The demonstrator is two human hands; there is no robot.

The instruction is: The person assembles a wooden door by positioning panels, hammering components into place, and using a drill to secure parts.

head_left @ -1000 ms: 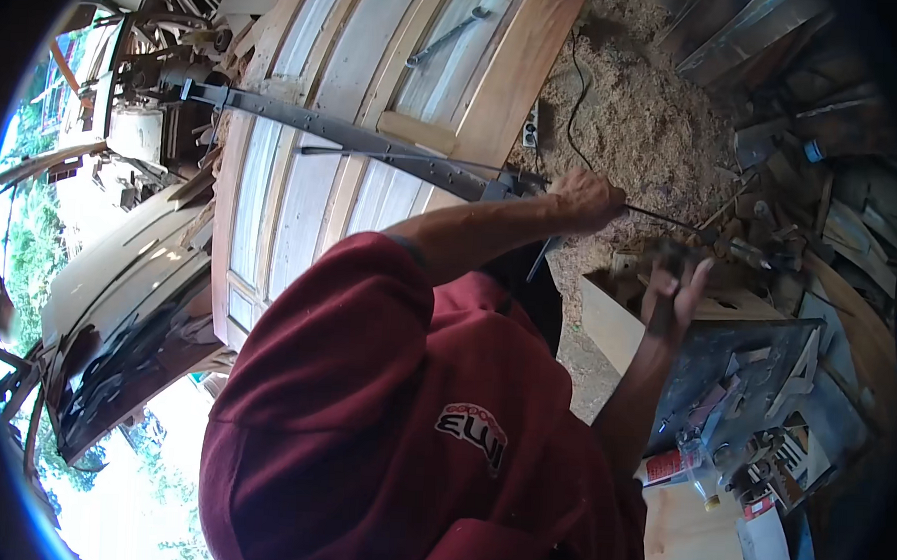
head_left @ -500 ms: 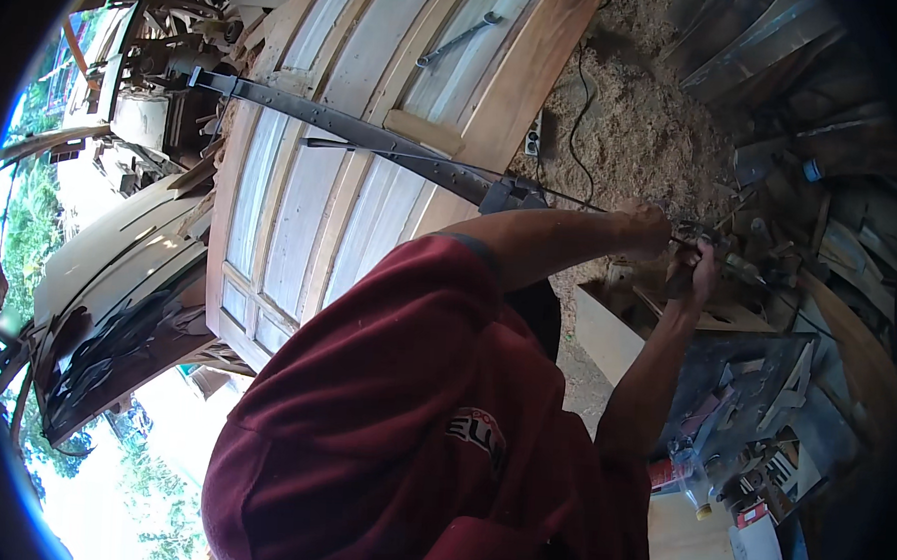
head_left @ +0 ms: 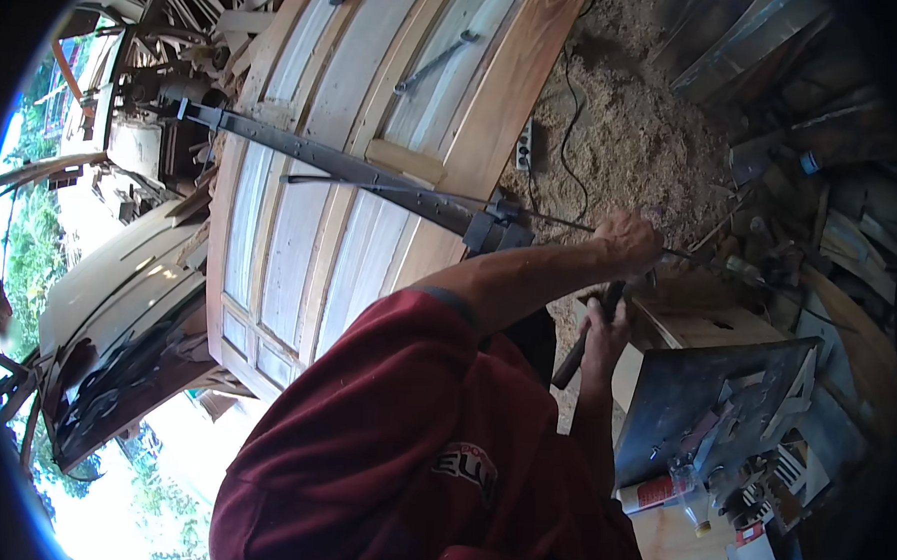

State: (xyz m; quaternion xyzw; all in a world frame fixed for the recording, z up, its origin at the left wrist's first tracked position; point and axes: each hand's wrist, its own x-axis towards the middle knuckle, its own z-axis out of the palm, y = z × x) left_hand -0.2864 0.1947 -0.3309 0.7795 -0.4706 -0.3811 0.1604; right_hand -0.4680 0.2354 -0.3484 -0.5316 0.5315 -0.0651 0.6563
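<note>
My left hand [head_left: 630, 240] is closed around a long thin metal rod [head_left: 422, 192], which stretches leftward across a wooden panelled door [head_left: 512, 78]. Just below it, nearer my body, my right hand [head_left: 604, 339] grips a tool with a dark handle [head_left: 570, 368]. The tool's upper end is partly hidden by my hands, so its kind cannot be told. A heavy steel bar clamp [head_left: 324, 156] spans the door, and the rod crosses over it at a shallow angle. On a door panel lies a metal wrench [head_left: 436, 63].
Wood shavings [head_left: 636, 118] cover the floor, where a power strip [head_left: 523, 148] and black cord lie. To the right stands a dark-topped box [head_left: 699, 391] with offcuts, beside a plastic bottle [head_left: 696, 501]. Stacked boards [head_left: 119, 256] are at the left.
My right hand has come back leftward and toward my body, and the dark handle now shows in it. My left hand stays on the rod, slightly lower. The view has shifted a little.
</note>
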